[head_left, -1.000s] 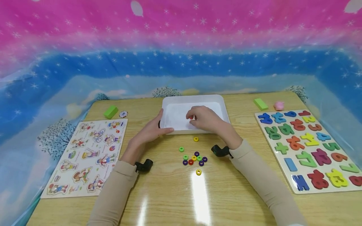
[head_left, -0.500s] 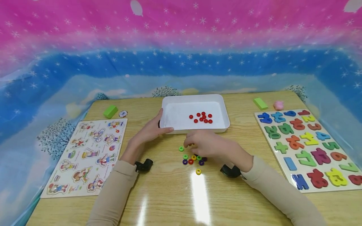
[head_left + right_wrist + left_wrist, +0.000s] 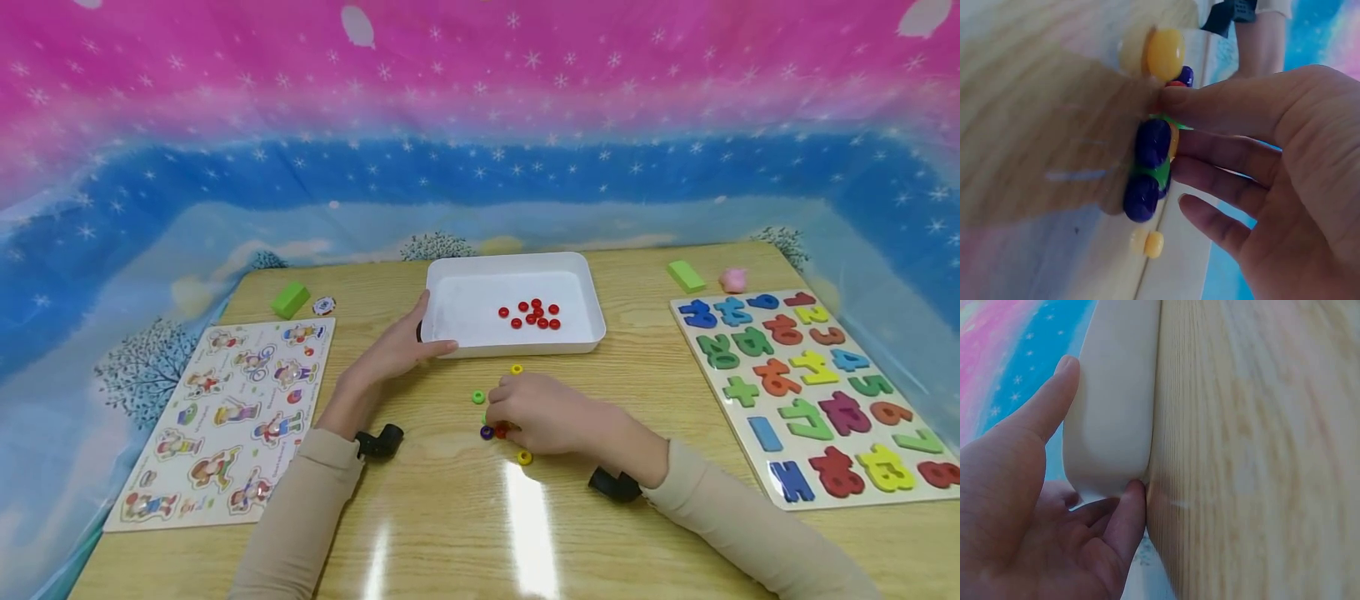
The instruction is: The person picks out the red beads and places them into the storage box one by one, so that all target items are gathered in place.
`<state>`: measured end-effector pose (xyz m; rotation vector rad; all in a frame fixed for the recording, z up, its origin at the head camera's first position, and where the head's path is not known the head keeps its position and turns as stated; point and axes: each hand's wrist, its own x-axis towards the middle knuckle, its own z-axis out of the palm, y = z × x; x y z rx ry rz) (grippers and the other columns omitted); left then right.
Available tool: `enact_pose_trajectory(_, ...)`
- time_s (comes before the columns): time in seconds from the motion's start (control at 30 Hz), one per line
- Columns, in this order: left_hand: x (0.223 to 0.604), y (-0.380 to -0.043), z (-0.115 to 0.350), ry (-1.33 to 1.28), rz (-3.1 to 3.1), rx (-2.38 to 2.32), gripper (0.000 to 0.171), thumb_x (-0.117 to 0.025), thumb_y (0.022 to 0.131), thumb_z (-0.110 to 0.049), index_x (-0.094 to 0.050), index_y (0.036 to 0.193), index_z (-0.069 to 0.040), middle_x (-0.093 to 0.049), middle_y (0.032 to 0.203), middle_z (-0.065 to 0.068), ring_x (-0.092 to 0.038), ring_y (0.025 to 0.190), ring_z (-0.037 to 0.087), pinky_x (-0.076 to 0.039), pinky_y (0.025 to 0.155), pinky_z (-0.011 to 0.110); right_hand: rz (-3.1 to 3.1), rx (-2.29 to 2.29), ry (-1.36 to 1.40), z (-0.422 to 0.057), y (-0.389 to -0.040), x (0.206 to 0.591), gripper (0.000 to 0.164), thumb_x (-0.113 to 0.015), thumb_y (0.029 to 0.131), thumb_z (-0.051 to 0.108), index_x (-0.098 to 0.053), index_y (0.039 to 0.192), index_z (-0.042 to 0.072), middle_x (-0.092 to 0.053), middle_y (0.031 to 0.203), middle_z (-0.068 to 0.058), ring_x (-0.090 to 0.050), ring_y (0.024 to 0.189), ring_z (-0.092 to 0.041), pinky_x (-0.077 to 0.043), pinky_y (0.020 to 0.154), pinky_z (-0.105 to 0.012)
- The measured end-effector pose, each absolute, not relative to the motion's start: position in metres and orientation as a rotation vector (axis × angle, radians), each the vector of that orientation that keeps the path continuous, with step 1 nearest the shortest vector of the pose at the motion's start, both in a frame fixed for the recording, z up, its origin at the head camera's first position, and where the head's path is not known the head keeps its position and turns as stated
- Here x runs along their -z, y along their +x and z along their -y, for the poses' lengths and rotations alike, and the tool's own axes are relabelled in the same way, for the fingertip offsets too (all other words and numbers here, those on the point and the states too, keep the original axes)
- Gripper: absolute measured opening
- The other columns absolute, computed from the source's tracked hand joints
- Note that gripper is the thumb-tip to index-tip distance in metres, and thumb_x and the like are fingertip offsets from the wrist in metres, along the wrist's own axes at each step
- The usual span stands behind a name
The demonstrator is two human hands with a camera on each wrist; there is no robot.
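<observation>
My left hand [image 3: 397, 344] holds the near left corner of a white tray [image 3: 465, 310]. Its thumb lies along the wall and its fingers curl round the corner, as the left wrist view shows. Inside the tray are several red beads [image 3: 538, 312]. My right hand [image 3: 543, 414] is down among the loose beads on the table, pinching a red bead [image 3: 502, 432] with thumb and fingers. Beside it lie a purple bead [image 3: 487, 432], a green bead [image 3: 478, 397] and yellow beads [image 3: 525, 457]. More purple beads [image 3: 1152, 142] sit under the hand, hidden from the head view.
A picture puzzle board [image 3: 225, 417] lies at the left and a number puzzle board [image 3: 757, 433] at the right. Green blocks [image 3: 290, 300], a poker chip [image 3: 324, 306] and a pink pig figure [image 3: 733, 280] stand behind them. A patterned cloth [image 3: 480, 167] encloses the table.
The right hand has come out of the tray, leaving a red bead there, and moved toward me to the loose beads, where it takes hold of another red one. The left hand stays put.
</observation>
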<state>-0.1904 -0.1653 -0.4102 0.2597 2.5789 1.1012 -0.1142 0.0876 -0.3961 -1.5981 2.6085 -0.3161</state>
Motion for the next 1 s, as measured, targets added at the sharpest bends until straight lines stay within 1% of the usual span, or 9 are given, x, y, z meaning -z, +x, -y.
enact_pose_trajectory(0.13,0.411,-0.19,0.165,0.261,-2.571,-1.125,0.109,-0.061,0.071,-0.069,0.009,0.147,-0.036,-0.006,0.158,0.0,-0.016,0.144,0.023,-0.028,0.11,0.049,-2.6,0.283,-1.612,-0.086,-0.112,0.396,0.005,-0.068,0.082,0.018,-0.068,0.084,0.022,-0.058,0.082,0.013,-0.048,0.078,-0.006,-0.044,0.071,-0.022)
enact_pose_trajectory(0.3,0.411,-0.19,0.165,0.262,-2.566,-1.139,0.108,-0.062,0.072,-0.067,0.009,0.147,-0.036,-0.006,0.158,-0.001,-0.018,0.143,0.023,-0.03,0.109,0.048,-2.6,0.27,-1.619,-0.083,-0.108,0.396,0.005,-0.066,0.083,0.018,-0.068,0.084,0.022,-0.055,0.081,0.012,-0.047,0.077,-0.006,-0.044,0.072,-0.022)
enact_pose_trajectory(0.53,0.413,-0.192,0.166,0.256,-2.573,-1.116,0.109,-0.06,0.069,-0.072,0.011,0.145,-0.039,-0.009,0.157,0.001,-0.023,0.142,0.023,-0.033,0.107,0.048,-2.607,0.295,-1.616,-0.084,-0.112,0.394,0.004,-0.065,0.081,0.017,-0.066,0.082,0.021,-0.053,0.079,0.011,-0.045,0.073,-0.005,-0.042,0.067,-0.02)
enact_pose_trajectory(0.67,0.413,-0.192,0.167,0.257,-2.573,-1.101,0.111,-0.06,0.068,-0.073,0.011,0.146,-0.037,-0.008,0.157,0.001,-0.022,0.142,0.025,-0.032,0.107,0.048,-2.638,0.371,-1.566,-0.088,-0.123,0.383,0.005,-0.066,0.082,0.018,-0.067,0.086,0.02,-0.055,0.081,0.01,-0.045,0.073,-0.005,-0.041,0.066,-0.019)
enact_pose_trajectory(0.77,0.412,-0.192,0.166,0.253,-2.571,-1.095,0.109,-0.06,0.072,-0.07,0.012,0.146,-0.036,-0.006,0.157,0.001,-0.02,0.143,0.026,-0.031,0.108,0.049,-2.683,0.429,-1.481,-0.093,-0.135,0.372,0.01,-0.066,0.082,0.018,-0.069,0.091,0.02,-0.059,0.085,0.01,-0.05,0.077,-0.006,-0.044,0.069,-0.021)
enact_pose_trajectory(0.9,0.411,-0.191,0.165,0.234,-2.572,-1.093,0.104,-0.062,0.077,-0.061,0.012,0.145,-0.038,-0.006,0.157,0.0,-0.019,0.143,0.025,-0.029,0.11,0.049,-2.749,0.519,-1.34,-0.099,-0.156,0.363,0.014,-0.066,0.082,0.014,-0.071,0.095,0.018,-0.064,0.091,0.009,-0.058,0.085,-0.009,-0.049,0.076,-0.025)
enact_pose_trajectory(1.0,0.41,-0.191,0.165,0.232,-2.577,-1.089,0.103,-0.063,0.077,-0.061,0.012,0.144,-0.039,-0.005,0.157,-0.001,-0.017,0.144,0.024,-0.027,0.111,0.049,-2.791,0.598,-1.233,-0.103,-0.175,0.363,0.015,-0.066,0.082,0.011,-0.071,0.095,0.014,-0.065,0.091,0.005,-0.06,0.087,-0.013,-0.05,0.078,-0.028)
